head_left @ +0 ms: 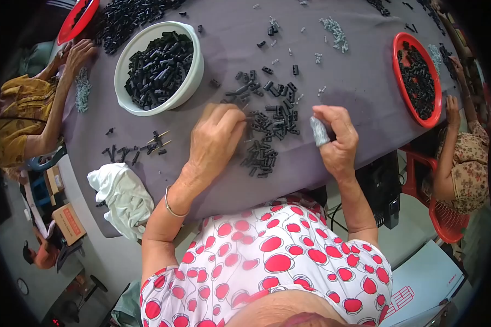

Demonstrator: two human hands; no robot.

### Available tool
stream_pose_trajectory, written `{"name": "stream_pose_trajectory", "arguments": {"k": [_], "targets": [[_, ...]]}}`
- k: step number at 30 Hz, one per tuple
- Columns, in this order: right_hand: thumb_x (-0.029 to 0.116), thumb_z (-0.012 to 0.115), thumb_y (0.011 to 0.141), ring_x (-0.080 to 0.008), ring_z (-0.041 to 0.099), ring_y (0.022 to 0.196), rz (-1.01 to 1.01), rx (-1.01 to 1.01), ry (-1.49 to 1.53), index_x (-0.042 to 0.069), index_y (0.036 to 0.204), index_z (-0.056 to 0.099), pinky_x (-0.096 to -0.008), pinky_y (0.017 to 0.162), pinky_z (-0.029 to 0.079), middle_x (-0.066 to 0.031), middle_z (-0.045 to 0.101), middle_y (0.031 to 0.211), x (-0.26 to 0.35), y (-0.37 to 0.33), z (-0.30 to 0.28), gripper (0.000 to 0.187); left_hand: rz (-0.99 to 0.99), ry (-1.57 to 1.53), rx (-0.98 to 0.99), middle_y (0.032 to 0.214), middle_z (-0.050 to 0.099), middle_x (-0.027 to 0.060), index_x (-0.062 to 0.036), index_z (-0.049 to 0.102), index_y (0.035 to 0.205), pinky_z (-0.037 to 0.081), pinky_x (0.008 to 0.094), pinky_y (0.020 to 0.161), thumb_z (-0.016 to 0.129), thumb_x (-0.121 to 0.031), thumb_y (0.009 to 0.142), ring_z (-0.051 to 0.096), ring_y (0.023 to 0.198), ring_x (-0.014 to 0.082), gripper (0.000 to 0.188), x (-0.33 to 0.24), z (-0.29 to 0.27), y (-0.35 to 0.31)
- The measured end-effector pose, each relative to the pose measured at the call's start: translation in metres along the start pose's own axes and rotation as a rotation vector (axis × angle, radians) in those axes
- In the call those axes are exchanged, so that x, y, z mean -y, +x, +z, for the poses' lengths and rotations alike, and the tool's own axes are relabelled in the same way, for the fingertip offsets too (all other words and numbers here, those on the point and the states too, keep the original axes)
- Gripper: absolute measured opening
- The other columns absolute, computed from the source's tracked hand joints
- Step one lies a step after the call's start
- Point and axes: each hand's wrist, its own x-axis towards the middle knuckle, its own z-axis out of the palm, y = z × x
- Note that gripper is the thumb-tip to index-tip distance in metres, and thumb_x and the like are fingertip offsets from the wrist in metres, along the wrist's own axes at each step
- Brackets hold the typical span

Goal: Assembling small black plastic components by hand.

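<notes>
My left hand (215, 136), a bangle on its wrist, is over the left edge of a loose pile of small black plastic parts (264, 122). Its fingers point down and are blurred, so what they touch is hidden. To the right of the pile, my right hand (339, 143) is raised with its fingers curled and the index fingertip close to the thumb. A grey-white wrap (319, 132) covers that thumb. Anything pinched there is too small to make out. Tiny metal springs (322, 91) lie just beyond this hand.
A white bowl (197, 73) full of black parts stands to the left. Farther off are a spring heap (335, 34) and a red tray (399, 71) of black parts. Near the left edge lie a white cloth (123, 199) and thin sticks (161, 143). Co-workers' hands (81, 54) are at both sides.
</notes>
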Motion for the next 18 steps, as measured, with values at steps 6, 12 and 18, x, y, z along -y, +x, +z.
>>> {"name": "stream_pose_trajectory", "arguments": {"k": [6, 12, 18], "targets": [[-0.003, 0.064, 0.069, -0.0271, 0.055, 0.084, -0.177, 0.13, -0.278, 0.006, 0.096, 0.067, -0.037, 0.075, 0.047, -0.0074, 0.056, 0.088, -0.006, 0.04, -0.004, 0.028, -0.036, -0.014, 0.006, 0.093, 0.063, 0.0109, -0.0019, 0.063, 0.095, 0.049, 0.0368, 0.072, 0.069, -0.001, 0.077, 0.059, 0.084, 0.0289, 0.019, -0.003, 0.001, 0.001], [0.006, 0.066, 0.073, -0.0258, 0.054, 0.087, -0.3, 0.323, -0.427, 0.01, 0.093, 0.064, -0.0381, 0.073, 0.042, -0.0038, 0.055, 0.087, -0.013, 0.063, -0.006, 0.02, -0.045, -0.038, 0.028, 0.093, 0.061, 0.0124, -0.0009, 0.063, 0.098, 0.048, 0.0385, 0.076, 0.07, -0.004, 0.078, 0.057, 0.087, 0.0311, 0.021, -0.002, 0.001, 0.001], [0.004, 0.064, 0.069, -0.0253, 0.053, 0.085, -0.33, 0.403, -0.506, 0.009, 0.088, 0.06, -0.0368, 0.074, 0.039, -0.0042, 0.054, 0.085, -0.015, 0.067, -0.006, 0.02, -0.116, -0.073, -0.011, 0.089, 0.062, 0.0123, -0.0004, 0.064, 0.096, 0.047, 0.0386, 0.074, 0.071, -0.008, 0.079, 0.057, 0.085, 0.0306, 0.02, -0.002, 0.009, 0.002]]}}
